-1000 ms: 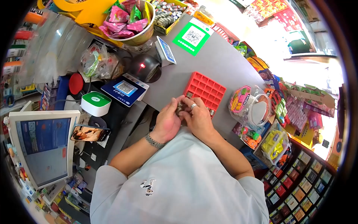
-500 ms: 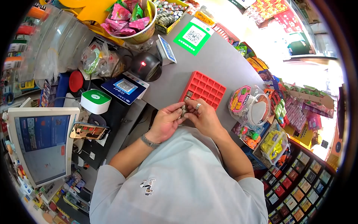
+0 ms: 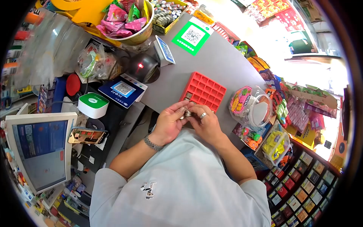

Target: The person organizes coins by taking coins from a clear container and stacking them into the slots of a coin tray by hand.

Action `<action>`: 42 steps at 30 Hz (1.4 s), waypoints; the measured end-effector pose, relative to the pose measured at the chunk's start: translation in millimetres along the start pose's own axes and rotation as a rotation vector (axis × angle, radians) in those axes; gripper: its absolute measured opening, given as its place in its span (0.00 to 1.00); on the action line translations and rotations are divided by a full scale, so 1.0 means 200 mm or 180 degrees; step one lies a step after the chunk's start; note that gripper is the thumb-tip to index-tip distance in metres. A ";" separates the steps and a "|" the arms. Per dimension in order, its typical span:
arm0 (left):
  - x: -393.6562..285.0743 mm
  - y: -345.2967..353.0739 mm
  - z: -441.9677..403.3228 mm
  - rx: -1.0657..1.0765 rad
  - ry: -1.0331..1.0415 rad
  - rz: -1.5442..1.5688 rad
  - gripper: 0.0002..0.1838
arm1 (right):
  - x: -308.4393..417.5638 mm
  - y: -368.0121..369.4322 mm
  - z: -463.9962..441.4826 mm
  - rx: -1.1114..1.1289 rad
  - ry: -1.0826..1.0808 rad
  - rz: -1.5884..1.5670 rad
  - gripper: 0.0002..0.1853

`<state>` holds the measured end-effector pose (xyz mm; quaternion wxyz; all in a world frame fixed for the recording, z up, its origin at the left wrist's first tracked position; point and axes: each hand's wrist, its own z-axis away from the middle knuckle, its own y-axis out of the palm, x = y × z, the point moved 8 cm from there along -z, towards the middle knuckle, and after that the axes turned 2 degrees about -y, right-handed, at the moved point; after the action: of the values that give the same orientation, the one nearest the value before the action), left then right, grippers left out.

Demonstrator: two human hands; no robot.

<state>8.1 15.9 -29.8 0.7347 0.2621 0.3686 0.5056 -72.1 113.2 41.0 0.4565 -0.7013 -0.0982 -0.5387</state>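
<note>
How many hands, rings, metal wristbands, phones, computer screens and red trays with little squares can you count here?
Hands: 2 (left hand, right hand)
Ring: 1
Metal wristband: 1
Phone: 1
Computer screen: 1
Red tray with little squares: 1
Total: 7

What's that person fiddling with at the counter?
The person has what look like coins pinched between the left hand and the right hand. The hands are at the near edge of a red tray on the counter. More coins seem to sit in the tray's left side. A clear jar stands to the right of the tray.
</note>
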 end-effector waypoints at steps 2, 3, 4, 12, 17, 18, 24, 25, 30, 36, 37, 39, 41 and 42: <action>0.01 -0.02 -0.02 -0.0068 -0.0060 0.0189 0.17 | -0.01 -0.01 -0.01 -0.0082 0.0087 0.0029 0.14; 0.01 -0.03 -0.02 -0.0063 -0.0060 0.0198 0.17 | -0.09 -0.04 -0.03 -0.0288 0.0655 -0.0090 0.14; -0.02 -0.04 -0.02 -0.0109 0.0063 0.0270 0.16 | -0.16 -0.07 -0.03 -0.0487 0.1228 -0.0206 0.13; -0.13 -0.06 0.00 -0.0176 0.0444 0.0313 0.16 | -0.24 -0.04 -0.16 -0.0191 0.0352 0.0946 0.12; -0.15 -0.09 -0.01 -0.0203 0.0520 0.0297 0.16 | -0.26 -0.04 -0.12 -0.0195 0.0264 0.0802 0.13; -0.15 -0.09 -0.01 -0.0199 0.0516 0.0296 0.16 | -0.26 -0.04 -0.11 -0.0199 0.0267 0.0806 0.13; -0.16 -0.09 -0.01 -0.0170 0.0543 0.0298 0.16 | -0.17 -0.03 -0.05 -0.0598 -0.0508 0.1338 0.10; -0.15 -0.10 0.00 -0.0211 0.0540 0.0284 0.16 | -0.17 -0.02 -0.03 -0.0673 -0.0534 0.1388 0.10; -0.16 -0.10 0.01 -0.0352 0.0527 0.0180 0.17 | -0.19 -0.03 -0.01 -0.0846 -0.0685 0.1390 0.13; -0.17 -0.10 0.02 -0.0440 0.0454 0.0319 0.18 | -0.09 -0.02 -0.03 -0.0641 -0.1020 0.1640 0.14; -0.17 -0.10 0.02 -0.0452 0.0439 0.0298 0.19 | -0.10 -0.03 -0.02 -0.0734 -0.0903 0.1445 0.14; -0.18 -0.11 0.01 -0.0469 0.0432 0.0280 0.19 | -0.09 -0.06 -0.04 -0.0822 -0.0793 0.1244 0.13; -0.17 -0.12 0.01 -0.0426 0.0457 0.0228 0.20 | -0.07 -0.12 -0.08 -0.1050 -0.0612 0.1216 0.13; -0.17 -0.12 0.01 -0.0425 0.0449 0.0217 0.20 | -0.09 -0.13 -0.09 -0.1060 -0.0604 0.1214 0.13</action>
<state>15.3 -25.0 -38.5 0.7051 0.1888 0.3759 0.5709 -106.6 120.6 40.3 0.4168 -0.8199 0.0833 -0.3836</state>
